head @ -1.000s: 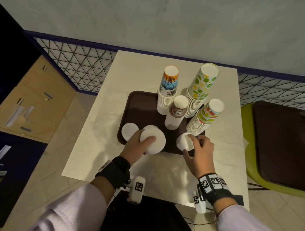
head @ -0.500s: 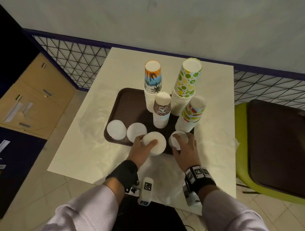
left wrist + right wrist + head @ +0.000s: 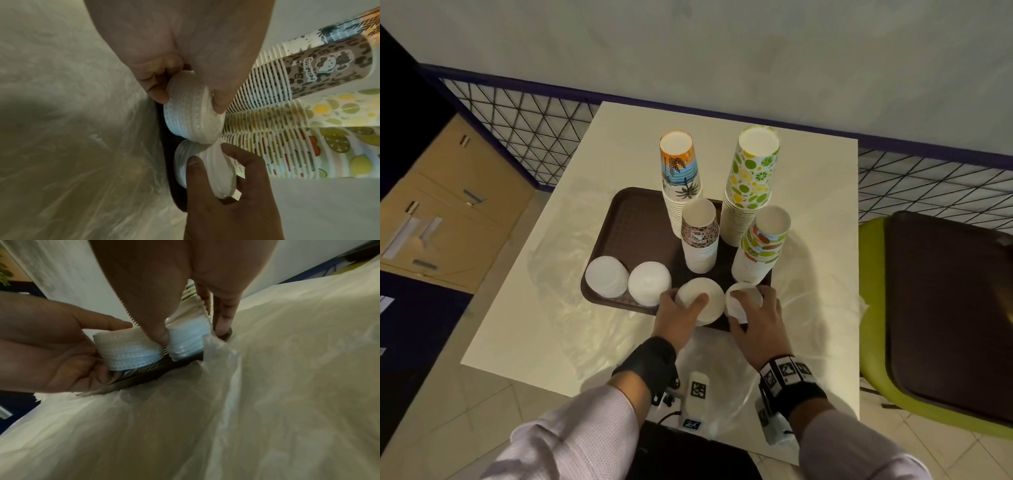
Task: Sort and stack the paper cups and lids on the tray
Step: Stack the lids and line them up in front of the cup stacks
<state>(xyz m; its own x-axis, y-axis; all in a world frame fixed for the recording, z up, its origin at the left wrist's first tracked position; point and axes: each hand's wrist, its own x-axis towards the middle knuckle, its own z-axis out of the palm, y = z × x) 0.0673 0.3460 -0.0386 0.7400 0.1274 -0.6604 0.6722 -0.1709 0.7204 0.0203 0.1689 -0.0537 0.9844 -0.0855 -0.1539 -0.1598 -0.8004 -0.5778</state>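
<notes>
On a brown tray stand several stacks of upturned paper cups: a palm-print stack, a lime-print stack, a leopard-print stack and a fruit-print stack. Along the tray's near edge lie white lid stacks. My left hand grips a third lid stack between thumb and fingers. My right hand grips a smaller lid stack beside it. The two held stacks touch.
The tray sits on a white table covered near me by crumpled clear plastic. A green chair with another brown tray stands at the right. Wire fencing and cardboard boxes lie left.
My left hand has let one lid stack stand beside the far-left one and carried another rightwards. My right hand brought its lid stack left until the two held stacks meet.
</notes>
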